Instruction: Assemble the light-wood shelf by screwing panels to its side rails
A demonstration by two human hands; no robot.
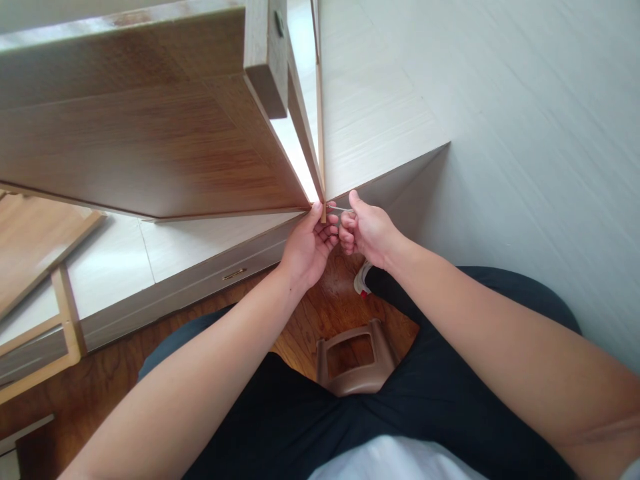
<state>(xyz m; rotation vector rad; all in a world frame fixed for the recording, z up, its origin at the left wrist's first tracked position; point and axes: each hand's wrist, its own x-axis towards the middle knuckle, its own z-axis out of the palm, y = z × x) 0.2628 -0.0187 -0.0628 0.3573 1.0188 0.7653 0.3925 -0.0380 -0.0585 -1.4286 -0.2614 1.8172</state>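
Head view: left hand (pixel 309 245) cupped under the lower corner of the brown wood-grain laminate door panel (pixel 150 147), fingertips touching its edge, not clamped around anything. Right hand (pixel 367 232) fisted around a thin silver metal tool (pixel 339 209), thumb up. Tool's long axis near horizontal, tip pointing left into the panel corner, just beside the pale grey cabinet side (pixel 380 120). Below, between dark-trousered knees, a brown plastic stool (pixel 356 363) on wooden floor.

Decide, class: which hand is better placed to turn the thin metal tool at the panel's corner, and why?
Right. The right hand is already closed around the thin metal tool, whose tip meets the wooden panel corner. The left hand only steadies that corner from below.
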